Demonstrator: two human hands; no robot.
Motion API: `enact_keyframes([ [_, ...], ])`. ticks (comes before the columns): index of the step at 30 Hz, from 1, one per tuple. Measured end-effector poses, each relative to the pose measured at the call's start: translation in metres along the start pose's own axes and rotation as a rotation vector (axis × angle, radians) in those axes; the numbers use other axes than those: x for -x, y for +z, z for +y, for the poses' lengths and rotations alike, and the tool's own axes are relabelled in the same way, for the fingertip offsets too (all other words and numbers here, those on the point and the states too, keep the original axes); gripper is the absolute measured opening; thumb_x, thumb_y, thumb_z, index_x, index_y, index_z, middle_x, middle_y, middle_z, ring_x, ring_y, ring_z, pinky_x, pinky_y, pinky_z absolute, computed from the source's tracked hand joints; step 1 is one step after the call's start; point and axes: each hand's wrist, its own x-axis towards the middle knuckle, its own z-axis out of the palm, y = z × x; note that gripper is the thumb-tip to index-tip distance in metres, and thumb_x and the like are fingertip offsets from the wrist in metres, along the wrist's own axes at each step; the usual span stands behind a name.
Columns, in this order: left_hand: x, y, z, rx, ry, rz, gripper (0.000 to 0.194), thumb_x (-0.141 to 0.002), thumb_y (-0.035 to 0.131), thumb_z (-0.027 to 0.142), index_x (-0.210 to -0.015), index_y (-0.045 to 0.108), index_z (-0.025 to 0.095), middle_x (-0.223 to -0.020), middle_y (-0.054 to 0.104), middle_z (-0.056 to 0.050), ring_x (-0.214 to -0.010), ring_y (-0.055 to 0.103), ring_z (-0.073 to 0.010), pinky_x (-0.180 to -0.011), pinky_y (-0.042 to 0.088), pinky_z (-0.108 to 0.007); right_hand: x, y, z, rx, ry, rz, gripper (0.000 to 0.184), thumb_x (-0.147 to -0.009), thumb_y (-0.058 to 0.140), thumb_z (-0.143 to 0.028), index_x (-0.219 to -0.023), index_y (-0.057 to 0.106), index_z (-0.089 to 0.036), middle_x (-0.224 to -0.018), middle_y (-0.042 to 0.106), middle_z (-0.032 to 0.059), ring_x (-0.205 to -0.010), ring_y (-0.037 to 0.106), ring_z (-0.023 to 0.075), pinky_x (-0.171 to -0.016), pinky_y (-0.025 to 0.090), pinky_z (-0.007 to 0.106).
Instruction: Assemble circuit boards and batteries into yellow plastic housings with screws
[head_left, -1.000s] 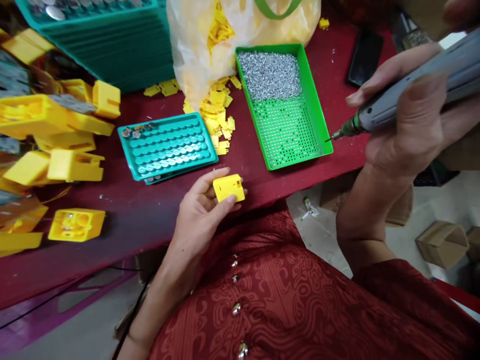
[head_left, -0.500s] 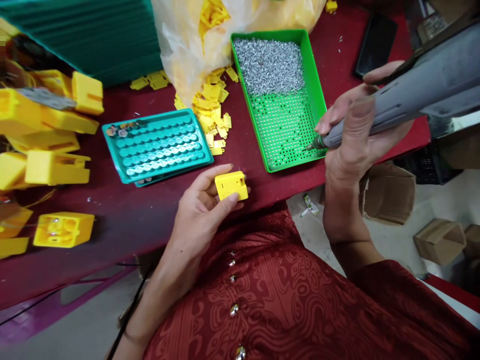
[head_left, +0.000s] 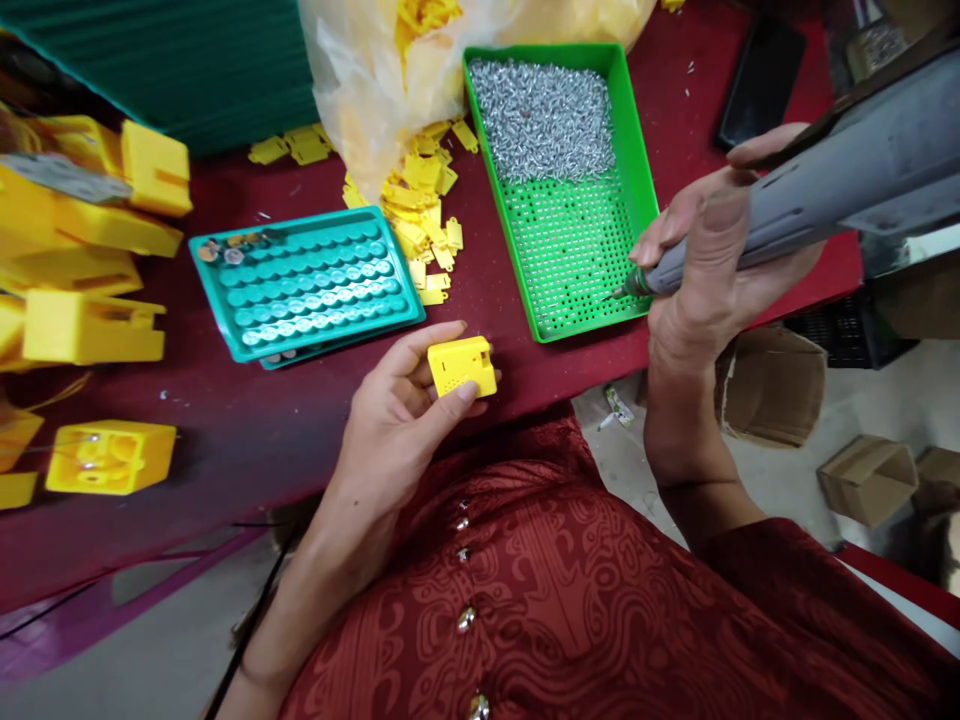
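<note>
Between thumb and fingers, my left hand (head_left: 409, 410) grips a small yellow plastic case (head_left: 462, 366) near the table's front edge. Small holes and a notch show on its upper face. My right hand (head_left: 709, 255) is wrapped round a grey electric screwdriver (head_left: 817, 165). Its thin bit points left, over the perforated front half of a green basket (head_left: 529, 290). Silver screws (head_left: 544, 120) are heaped in the back half of that basket. Whether a screw sits on the bit is too small to tell.
A teal tray (head_left: 206, 290) with small round parts in one corner lies left of the basket. Small yellow covers (head_left: 424, 200) spill from a plastic bag (head_left: 352, 100). Yellow cases (head_left: 94, 325) are piled at left. A black phone (head_left: 761, 85) lies at back right; cardboard boxes (head_left: 776, 385) stand below.
The view has shifted slightly, so the things on the table appear a little higher, those at left further left. Both hands keep their holds on the case and the screwdriver.
</note>
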Motion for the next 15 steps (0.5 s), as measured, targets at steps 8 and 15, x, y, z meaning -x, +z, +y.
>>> enact_keyframes([
  [8,0.003,0.005,0.012,0.009,-0.048,-0.012,0.054,-0.082,0.089,0.030,-0.131,0.067,0.022,-0.122,0.082,-0.010,-0.098,0.083,-0.0245,-0.079,0.070,-0.033,0.001,0.003,0.005,-0.141,-0.018,0.055,0.060,-0.098,0.044,-0.084,-0.122,0.032,-0.029,-0.084,0.055,-0.0015,-0.059,0.050,0.0151,-0.060,0.047,0.033],
  [15,0.004,0.003,0.015,0.112,-0.117,-0.038,0.039,-0.090,0.081,0.038,-0.125,0.070,0.022,-0.117,0.083,-0.009,-0.091,0.083,-0.0223,-0.071,0.069,-0.030,-0.002,-0.002,-0.008,-0.372,-0.026,0.052,0.049,-0.098,0.064,-0.070,-0.119,0.043,-0.031,-0.082,0.052,-0.0014,-0.062,0.052,0.0142,-0.063,0.047,0.036],
])
